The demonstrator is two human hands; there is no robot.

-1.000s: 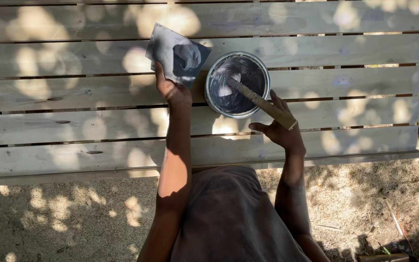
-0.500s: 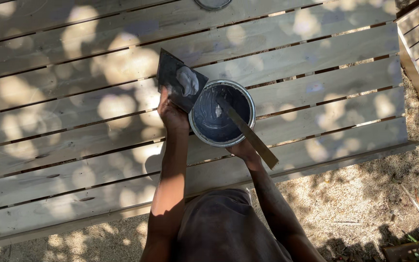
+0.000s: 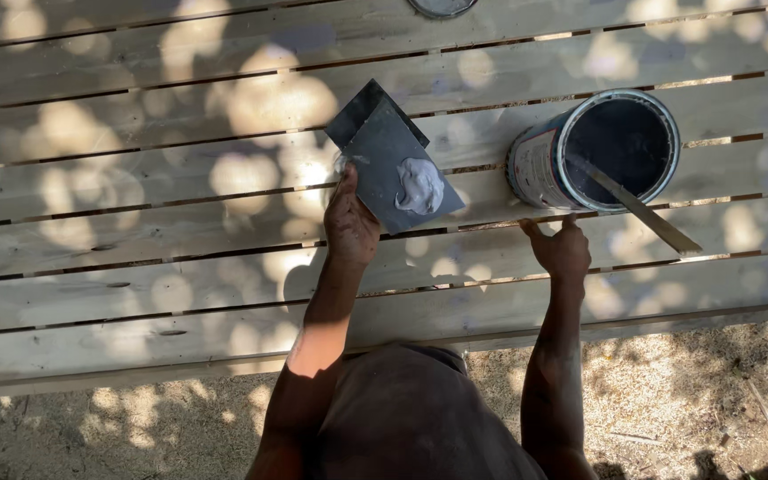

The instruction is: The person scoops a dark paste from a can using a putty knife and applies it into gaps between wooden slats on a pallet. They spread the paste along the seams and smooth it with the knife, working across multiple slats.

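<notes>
Left hand (image 3: 351, 222): gripping corner of flat grey board (image 3: 393, 164), kept level so white putty blob (image 3: 420, 187) stays on top.
Right hand (image 3: 562, 249): loosely open, holding nothing, fingertips at base of open can (image 3: 599, 151) (probably steadying it).
Stir stick (image 3: 637, 207): leaning on can rim, inside.
Support: slatted wooden deck (image 3: 135, 204).

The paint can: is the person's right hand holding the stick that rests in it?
No. The right hand rests open on the planks beside the paint can, while the stick leans unheld across the can's rim.
</notes>
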